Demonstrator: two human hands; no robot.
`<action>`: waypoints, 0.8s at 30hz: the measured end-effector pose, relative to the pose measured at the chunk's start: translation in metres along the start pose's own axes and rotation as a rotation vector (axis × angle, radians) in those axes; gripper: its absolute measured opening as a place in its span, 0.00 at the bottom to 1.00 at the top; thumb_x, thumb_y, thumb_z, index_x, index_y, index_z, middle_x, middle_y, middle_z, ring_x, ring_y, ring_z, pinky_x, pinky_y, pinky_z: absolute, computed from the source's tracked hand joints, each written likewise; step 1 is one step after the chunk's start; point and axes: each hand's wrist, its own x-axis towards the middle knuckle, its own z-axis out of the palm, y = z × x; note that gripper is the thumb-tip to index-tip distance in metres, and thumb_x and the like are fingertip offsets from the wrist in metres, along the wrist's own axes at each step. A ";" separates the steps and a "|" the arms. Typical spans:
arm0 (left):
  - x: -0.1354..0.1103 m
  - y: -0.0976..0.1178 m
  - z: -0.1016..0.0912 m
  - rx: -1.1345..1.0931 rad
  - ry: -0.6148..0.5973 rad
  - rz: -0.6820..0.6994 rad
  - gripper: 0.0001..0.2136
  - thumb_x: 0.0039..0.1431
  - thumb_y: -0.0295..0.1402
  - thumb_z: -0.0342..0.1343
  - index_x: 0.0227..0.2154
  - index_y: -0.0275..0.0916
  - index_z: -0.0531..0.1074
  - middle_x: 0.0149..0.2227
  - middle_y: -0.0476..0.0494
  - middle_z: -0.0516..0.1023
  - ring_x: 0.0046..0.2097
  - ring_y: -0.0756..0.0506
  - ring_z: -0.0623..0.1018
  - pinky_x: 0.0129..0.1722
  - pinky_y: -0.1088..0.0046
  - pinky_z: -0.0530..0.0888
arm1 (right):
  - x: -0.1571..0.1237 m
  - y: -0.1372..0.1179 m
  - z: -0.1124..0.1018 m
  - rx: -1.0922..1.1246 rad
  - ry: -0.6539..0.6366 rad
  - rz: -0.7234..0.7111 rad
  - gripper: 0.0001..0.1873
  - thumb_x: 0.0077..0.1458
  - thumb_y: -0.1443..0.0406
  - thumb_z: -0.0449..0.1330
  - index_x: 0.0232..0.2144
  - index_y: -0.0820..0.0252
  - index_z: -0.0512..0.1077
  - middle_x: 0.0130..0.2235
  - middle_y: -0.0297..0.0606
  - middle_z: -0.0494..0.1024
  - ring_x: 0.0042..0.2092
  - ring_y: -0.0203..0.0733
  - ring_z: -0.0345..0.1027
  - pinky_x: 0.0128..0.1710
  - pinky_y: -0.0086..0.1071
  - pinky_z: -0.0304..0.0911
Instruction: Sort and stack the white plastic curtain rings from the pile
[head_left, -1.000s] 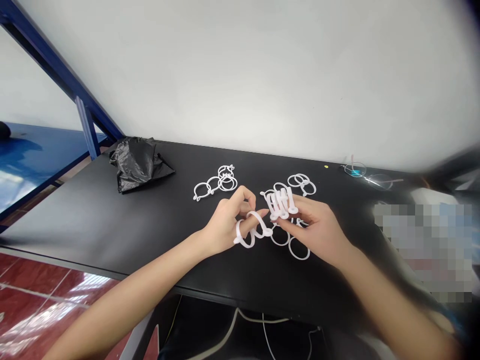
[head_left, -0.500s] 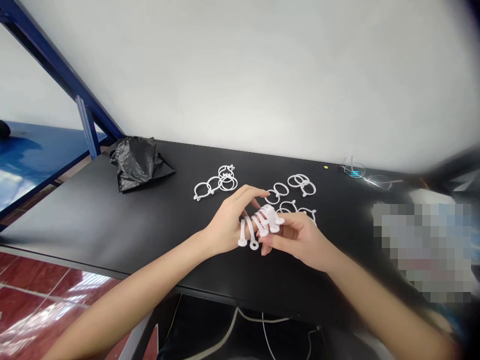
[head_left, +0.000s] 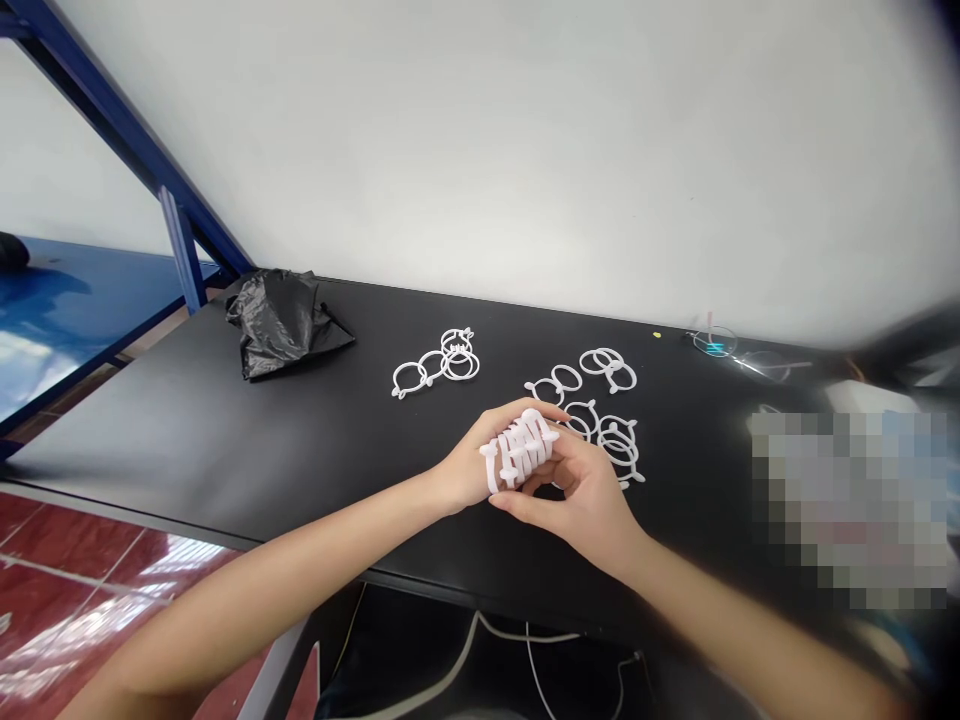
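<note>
Several white plastic curtain rings, each with a small eyelet, sit in a row between my two hands above the black table. They appear to be threaded around part of my left hand, whose fingers curl over behind them. My right hand closes on the row from the right, its thumb along the lower edge. The fingertips of both hands are partly hidden by the rings. Loose curtain rings lie just beyond my right hand, and another small cluster of rings lies farther back to the left.
On the black table, a crumpled black plastic bag stands at the back left. Eyeglasses lie at the back right, near a blurred, pixelated item. A wall rises behind; cables hang below the front edge.
The held rings have turned and drawn closer together into a neater row. My right hand has shifted slightly left and down, its thumb moving under them. My left fingers have lowered behind the rings.
</note>
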 end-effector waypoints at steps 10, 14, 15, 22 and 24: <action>-0.006 -0.003 -0.007 0.396 -0.064 0.165 0.20 0.52 0.32 0.56 0.50 0.34 0.70 0.32 0.46 0.77 0.32 0.48 0.76 0.31 0.74 0.72 | 0.004 -0.005 -0.011 0.202 -0.139 0.268 0.14 0.46 0.58 0.71 0.22 0.64 0.78 0.25 0.38 0.81 0.21 0.37 0.74 0.26 0.30 0.74; -0.005 0.000 -0.012 0.607 -0.110 0.160 0.23 0.50 0.28 0.57 0.52 0.33 0.67 0.32 0.48 0.79 0.31 0.48 0.77 0.32 0.75 0.73 | 0.005 -0.005 -0.014 0.169 -0.175 0.308 0.15 0.49 0.57 0.68 0.24 0.65 0.79 0.26 0.39 0.81 0.22 0.36 0.75 0.23 0.26 0.70; -0.005 0.001 -0.012 0.625 -0.117 0.156 0.23 0.50 0.28 0.57 0.52 0.33 0.67 0.31 0.48 0.79 0.31 0.49 0.77 0.32 0.75 0.73 | 0.005 -0.005 -0.015 0.164 -0.190 0.305 0.14 0.50 0.57 0.68 0.24 0.65 0.79 0.26 0.39 0.81 0.23 0.36 0.76 0.23 0.25 0.69; -0.004 0.007 -0.014 0.431 -0.112 0.125 0.15 0.57 0.32 0.56 0.47 0.33 0.70 0.39 0.42 0.78 0.38 0.47 0.78 0.37 0.74 0.74 | 0.008 -0.012 -0.025 0.291 -0.362 0.265 0.17 0.60 0.55 0.60 0.33 0.64 0.79 0.33 0.44 0.83 0.33 0.41 0.80 0.26 0.24 0.69; -0.004 0.005 -0.015 0.443 -0.140 0.125 0.16 0.59 0.32 0.55 0.49 0.34 0.69 0.41 0.42 0.79 0.39 0.46 0.78 0.38 0.73 0.74 | 0.008 -0.012 -0.026 0.307 -0.376 0.291 0.21 0.62 0.54 0.56 0.33 0.66 0.79 0.33 0.46 0.83 0.33 0.42 0.80 0.25 0.25 0.69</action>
